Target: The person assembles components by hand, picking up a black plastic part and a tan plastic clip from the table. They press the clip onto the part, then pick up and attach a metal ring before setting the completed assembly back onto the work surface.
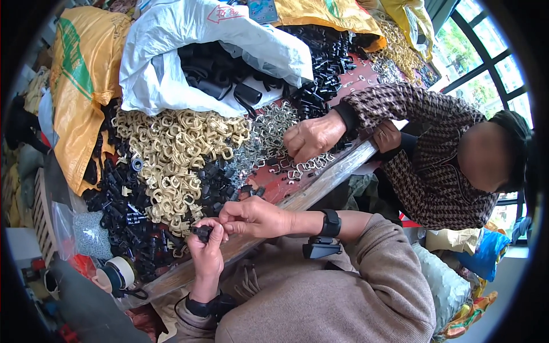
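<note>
My left hand is closed around a small black plastic part, holding it up over the table's near edge. Close against it, my right hand is pinched, its fingertips beside the left thumb; anything between them is too small or hidden to make out. Just beyond both hands lies a heap of cream-coloured ring-shaped pieces. Black plastic parts spread to the left of it, and small silver metal pieces lie to its right.
Across the corner, a co-worker's hand reaches over silver metal loops. A white woven sack with black parts stands behind the heaps. A yellow sack, a bag of small grey pieces and a white-lidded cup are at left. A wooden rail edges the table.
</note>
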